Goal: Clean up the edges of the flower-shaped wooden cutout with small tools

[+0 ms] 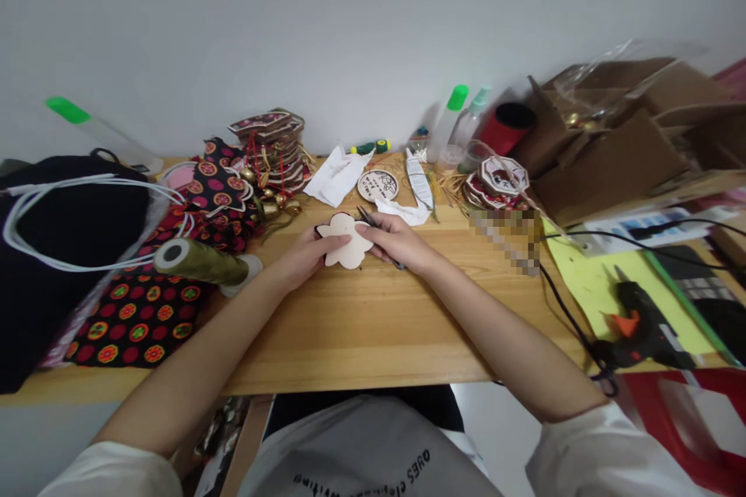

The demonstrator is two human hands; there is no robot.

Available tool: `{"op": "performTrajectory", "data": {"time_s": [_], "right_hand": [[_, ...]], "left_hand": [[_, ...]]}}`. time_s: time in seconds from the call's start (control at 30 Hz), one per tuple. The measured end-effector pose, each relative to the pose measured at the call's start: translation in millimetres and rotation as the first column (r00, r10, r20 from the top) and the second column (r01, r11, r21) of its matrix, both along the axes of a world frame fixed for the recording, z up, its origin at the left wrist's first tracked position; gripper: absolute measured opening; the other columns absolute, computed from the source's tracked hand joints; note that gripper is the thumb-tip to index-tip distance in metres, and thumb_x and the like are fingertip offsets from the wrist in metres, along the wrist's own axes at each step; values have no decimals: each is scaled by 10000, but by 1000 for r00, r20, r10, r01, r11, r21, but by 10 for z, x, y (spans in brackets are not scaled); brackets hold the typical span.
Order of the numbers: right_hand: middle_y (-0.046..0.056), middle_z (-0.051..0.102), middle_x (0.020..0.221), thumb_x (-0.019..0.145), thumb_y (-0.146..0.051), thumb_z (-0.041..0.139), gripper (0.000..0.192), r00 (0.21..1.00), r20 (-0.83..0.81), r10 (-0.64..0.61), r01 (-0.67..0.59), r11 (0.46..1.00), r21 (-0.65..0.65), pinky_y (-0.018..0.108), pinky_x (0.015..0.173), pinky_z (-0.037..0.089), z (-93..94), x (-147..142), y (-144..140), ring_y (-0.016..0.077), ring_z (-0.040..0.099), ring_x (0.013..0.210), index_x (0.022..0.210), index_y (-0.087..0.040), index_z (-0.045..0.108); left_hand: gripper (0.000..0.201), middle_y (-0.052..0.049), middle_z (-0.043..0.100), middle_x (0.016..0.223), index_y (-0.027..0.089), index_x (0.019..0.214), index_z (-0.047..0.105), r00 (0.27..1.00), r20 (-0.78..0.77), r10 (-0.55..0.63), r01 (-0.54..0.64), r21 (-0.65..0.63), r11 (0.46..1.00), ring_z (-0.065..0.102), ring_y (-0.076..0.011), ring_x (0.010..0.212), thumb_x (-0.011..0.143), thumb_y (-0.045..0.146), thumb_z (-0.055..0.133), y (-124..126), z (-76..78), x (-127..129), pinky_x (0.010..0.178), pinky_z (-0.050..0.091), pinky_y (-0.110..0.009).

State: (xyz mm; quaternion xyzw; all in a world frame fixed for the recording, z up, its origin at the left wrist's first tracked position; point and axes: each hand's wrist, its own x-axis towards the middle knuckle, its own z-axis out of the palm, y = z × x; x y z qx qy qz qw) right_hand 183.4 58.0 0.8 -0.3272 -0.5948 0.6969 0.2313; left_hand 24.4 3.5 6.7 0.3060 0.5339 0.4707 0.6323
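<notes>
A cream, flower-shaped cutout point(348, 246) with a dark edge is held above the wooden table, its pale face up. My left hand point(308, 255) grips it from the left, thumb on top and fingers behind it. From the right, my right hand point(398, 239) is closed around a pair of dark scissors point(365, 217). Their tips point up and left, past the thumb, while part of the handles shows below the palm. The right thumb also rests at the cutout's right edge. Fingers under the cutout are hidden.
Patterned fabric point(137, 318) and an olive thread spool point(201, 262) lie left. Stacked ornaments point(273, 144), white paper point(338, 175) and a round printed piece point(377, 185) sit behind my hands. At right are a glue gun point(641, 318), its black cord and a cardboard box point(611, 159).
</notes>
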Motion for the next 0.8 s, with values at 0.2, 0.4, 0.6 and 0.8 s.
{"op": "performTrajectory", "data": {"time_s": [0.2,0.4,0.6,0.8], "right_hand": [[-82,412,440,856,-354,470,276,998,56,-2,-4,994,107,167,354,259,-23,-6,-14,36,332,347,650,-176,423],[-55,443,463,862,-380,448,324,985,154,-73,25,956,294,200,450,307,0,-28,-63,63,385,425,611,-178,415],[-46,442,495,855,-394,445,307,976,190,-106,32,934,356,214,483,308,2,-35,-77,84,409,485,631,-186,423],[-39,445,512,853,-406,447,306,968,216,-124,31,921,389,216,494,307,-12,-35,-70,93,417,513,638,-190,412]], "left_hand": [[365,-40,688,796,140,816,657,999,-48,6,-5,3,1000,630,-191,783,516,315,770,-3,24,14,715,505,-291],[398,-43,692,795,126,821,644,997,-70,35,-36,-18,999,632,-190,764,494,312,776,-10,29,25,735,506,-306],[397,-48,703,815,144,854,661,983,-184,-14,15,4,1000,634,-200,759,529,350,760,-32,-50,9,689,499,-298],[356,-49,703,801,152,836,670,985,-169,-34,36,10,999,642,-208,755,546,344,743,-27,-45,5,686,507,-301]]}}
